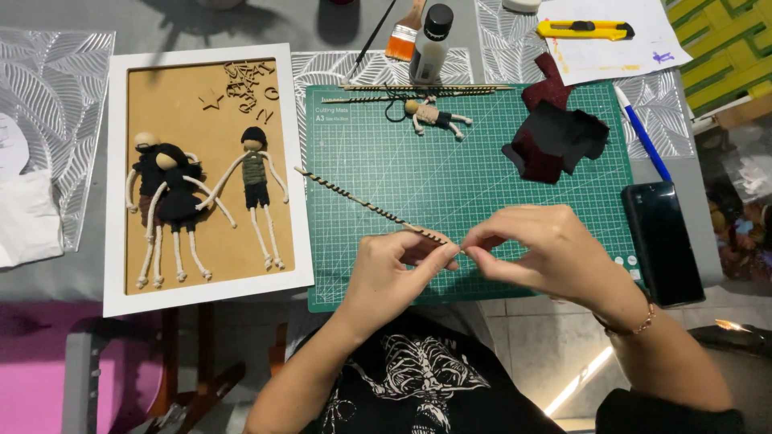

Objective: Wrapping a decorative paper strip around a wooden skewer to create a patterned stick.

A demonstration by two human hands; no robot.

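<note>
Both hands, left (394,261) and right (535,245), were pinched shut on a striped twisted cord (370,207) at lower centre; slackened grip could let it unravel.

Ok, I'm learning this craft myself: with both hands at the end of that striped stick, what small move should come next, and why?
Probably keep winding at the near end. The left hand pinches the striped stick while the right hand meets it at the tip, over the green cutting mat. The stick's far end points freely toward the white frame, so a steady left pinch seems wise.
</note>
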